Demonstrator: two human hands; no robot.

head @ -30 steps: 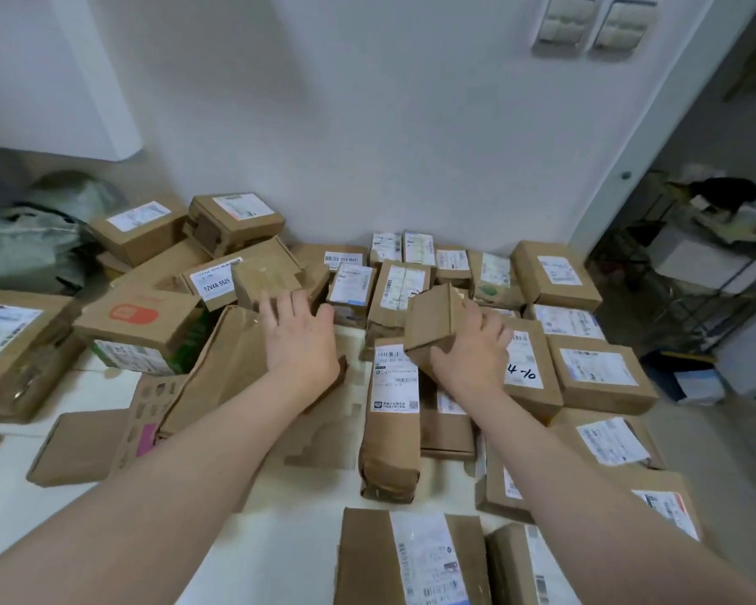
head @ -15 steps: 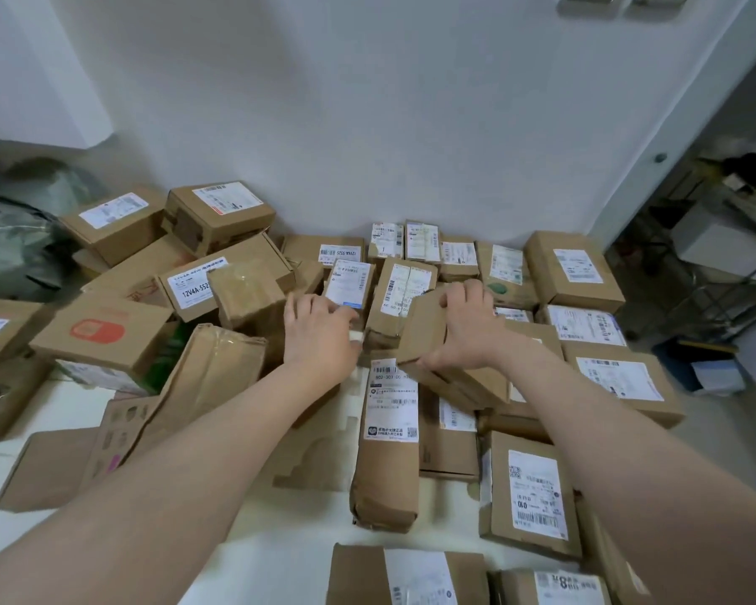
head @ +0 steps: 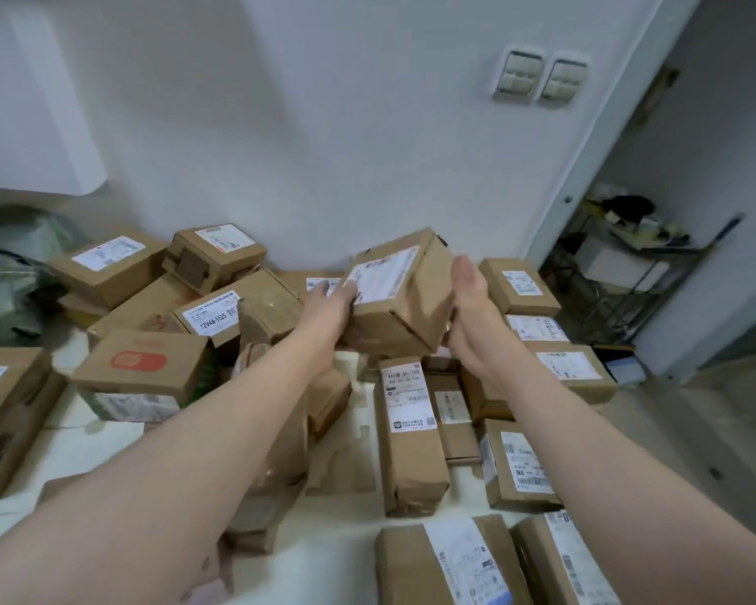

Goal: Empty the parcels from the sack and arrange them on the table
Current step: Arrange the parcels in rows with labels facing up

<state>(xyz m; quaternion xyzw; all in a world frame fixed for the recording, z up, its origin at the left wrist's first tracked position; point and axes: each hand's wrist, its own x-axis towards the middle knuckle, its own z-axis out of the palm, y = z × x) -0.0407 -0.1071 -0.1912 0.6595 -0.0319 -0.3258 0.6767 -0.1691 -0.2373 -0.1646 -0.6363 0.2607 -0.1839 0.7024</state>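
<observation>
A brown cardboard parcel (head: 404, 299) with a white shipping label on its upper face is held tilted in the air, above the middle of a crowd of other parcels and in front of the white wall (head: 345, 146). The left hand (head: 330, 305) grips its left side, with the thumb lying on the corner of the label and the fingers reaching round behind. The right hand (head: 468, 299) presses flat against the parcel's right side, its fingers straight and pointing up.

Below the hands, a long paper-wrapped brown packet (head: 411, 434) with two white labels lies lengthwise on the white bench (head: 332, 561). To its right lie several flat cardboard boxes with labels. One of them, a small square labelled box (head: 518, 469), lies just beside the right forearm.

To the left sits a brown box with a red rounded mark (head: 143, 369) on top. Behind it lies a box whose label reads 12V4A 5525 (head: 217, 312), and two more labelled boxes are stacked against the wall. A grey-green sack (head: 9, 294) slumps at the far left edge of the bench.

Two pale double light switches (head: 540, 78) are mounted on the wall. A metal wire rack (head: 620, 272) loaded with items stands in the room beyond the doorway on the right.
</observation>
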